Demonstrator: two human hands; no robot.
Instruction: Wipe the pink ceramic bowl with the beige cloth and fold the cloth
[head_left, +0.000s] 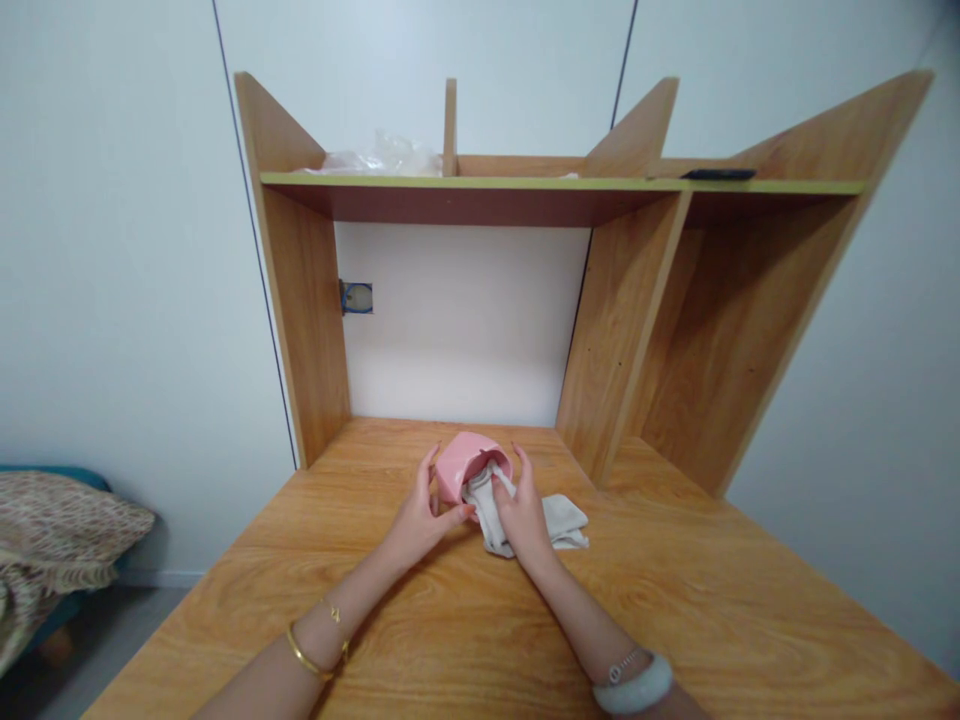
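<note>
A glossy pink cup-like container [459, 462] lies tipped on the desk with its opening facing me and to the right. My left hand [421, 515] grips its left side and lower rim between fingers and thumb. My right hand [521, 505] pinches a light grey cloth [491, 520] at the mouth of the container, and part of the cloth is tucked inside. More of the same cloth [564, 520] spreads over the desk to the right of my right wrist. The container's inside is mostly hidden by the cloth.
The wooden desk [450, 640] carries a shelf unit [465, 200] at its back. Clear plastic bags [382, 157] and a flat dark object [718, 174] lie on the upper shelf. A wall socket box [357, 298] shows wires. At left is a patterned fabric [67, 530].
</note>
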